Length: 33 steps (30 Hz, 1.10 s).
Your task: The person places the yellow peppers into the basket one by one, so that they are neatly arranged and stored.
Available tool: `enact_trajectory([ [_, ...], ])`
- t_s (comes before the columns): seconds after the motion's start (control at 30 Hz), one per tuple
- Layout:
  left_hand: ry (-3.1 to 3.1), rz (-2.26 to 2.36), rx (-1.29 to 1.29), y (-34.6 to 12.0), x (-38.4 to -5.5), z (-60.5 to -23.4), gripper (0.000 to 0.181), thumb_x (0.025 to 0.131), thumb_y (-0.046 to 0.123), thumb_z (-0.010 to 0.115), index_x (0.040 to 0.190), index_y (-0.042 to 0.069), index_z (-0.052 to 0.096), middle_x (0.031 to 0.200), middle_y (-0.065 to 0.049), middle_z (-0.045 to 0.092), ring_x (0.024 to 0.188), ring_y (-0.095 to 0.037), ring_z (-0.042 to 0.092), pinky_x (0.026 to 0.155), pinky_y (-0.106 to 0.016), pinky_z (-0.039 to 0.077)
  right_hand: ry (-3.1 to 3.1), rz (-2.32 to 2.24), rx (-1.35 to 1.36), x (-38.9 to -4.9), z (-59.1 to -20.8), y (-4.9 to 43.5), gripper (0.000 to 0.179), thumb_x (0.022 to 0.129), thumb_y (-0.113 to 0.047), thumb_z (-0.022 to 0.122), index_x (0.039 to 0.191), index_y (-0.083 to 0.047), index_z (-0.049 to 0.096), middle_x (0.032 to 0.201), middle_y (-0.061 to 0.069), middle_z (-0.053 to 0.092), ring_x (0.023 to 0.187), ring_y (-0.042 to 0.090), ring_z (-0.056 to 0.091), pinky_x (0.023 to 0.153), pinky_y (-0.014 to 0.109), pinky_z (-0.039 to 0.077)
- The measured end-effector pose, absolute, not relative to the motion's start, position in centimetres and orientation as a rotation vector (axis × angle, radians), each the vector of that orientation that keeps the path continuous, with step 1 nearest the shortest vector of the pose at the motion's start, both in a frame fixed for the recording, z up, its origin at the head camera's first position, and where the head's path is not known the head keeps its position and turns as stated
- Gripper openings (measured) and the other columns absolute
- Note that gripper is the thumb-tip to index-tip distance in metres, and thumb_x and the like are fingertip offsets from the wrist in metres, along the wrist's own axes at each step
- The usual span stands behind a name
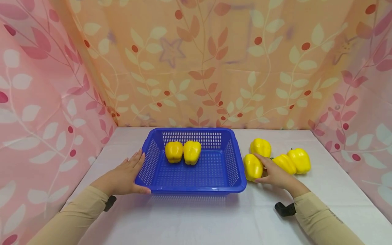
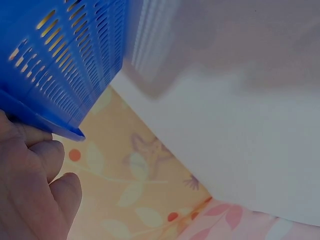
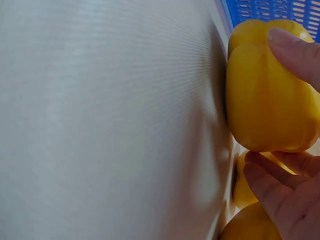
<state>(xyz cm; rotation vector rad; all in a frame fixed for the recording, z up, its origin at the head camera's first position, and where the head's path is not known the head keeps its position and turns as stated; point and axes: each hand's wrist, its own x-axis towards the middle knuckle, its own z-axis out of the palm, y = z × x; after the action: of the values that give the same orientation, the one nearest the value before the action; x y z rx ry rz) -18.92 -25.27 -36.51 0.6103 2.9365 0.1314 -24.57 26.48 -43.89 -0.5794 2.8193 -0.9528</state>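
Note:
A blue plastic basket [image 1: 196, 189] stands on the table with two yellow bell peppers [image 1: 192, 152] inside, toward its back left. My left hand [image 1: 125, 175] rests against the basket's left rim, fingers extended along it and thumb on the front corner. In the left wrist view, fingertips touch the rim beside the slotted wall [image 2: 75, 55]. Just right of the basket, my right hand [image 1: 275, 173] grips a yellow bell pepper [image 1: 252, 167]. The right wrist view has the thumb on one end of this pepper [image 3: 270, 95] and fingers at the other.
Behind the right hand lie more yellow peppers: one at the back [image 1: 261, 147], one partly covered by the hand [image 1: 284, 164] and one farther right [image 1: 299, 161]. A white cloth covers the table [image 1: 196, 221]. Patterned curtains [image 1: 196, 68] enclose the back and sides.

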Motion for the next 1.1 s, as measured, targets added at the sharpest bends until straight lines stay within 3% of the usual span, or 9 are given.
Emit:
enact_trajectory([
  [0.33, 2.940, 0.115, 0.617, -25.4, -19.0, -36.7, 0.129, 0.059, 0.084, 0.049, 0.143, -0.006, 0.010, 0.150, -0.024, 0.005, 0.137, -0.039, 0.008, 0.107, -0.057, 0.012, 2.849, -0.905, -0.534, -24.5, -43.8, 26.5, 0.104, 0.068, -0.040, 0.079, 0.143, 0.001, 0.019, 0.137, 0.025, 0.036, 0.119, 0.040, 0.041, 0.099, 0.058, 0.030],
  [1.1, 2.940, 0.105, 0.611, -25.3, -19.1, -36.7, 0.130, 0.058, 0.084, 0.049, 0.143, -0.006, 0.010, 0.150, -0.024, 0.005, 0.137, -0.039, 0.008, 0.107, -0.057, 0.012, 2.866, -0.908, -0.596, -24.3, -40.2, 27.6, 0.101, 0.068, -0.038, 0.079, 0.141, 0.002, 0.023, 0.133, 0.025, 0.039, 0.112, 0.040, 0.048, 0.094, 0.054, 0.039],
])
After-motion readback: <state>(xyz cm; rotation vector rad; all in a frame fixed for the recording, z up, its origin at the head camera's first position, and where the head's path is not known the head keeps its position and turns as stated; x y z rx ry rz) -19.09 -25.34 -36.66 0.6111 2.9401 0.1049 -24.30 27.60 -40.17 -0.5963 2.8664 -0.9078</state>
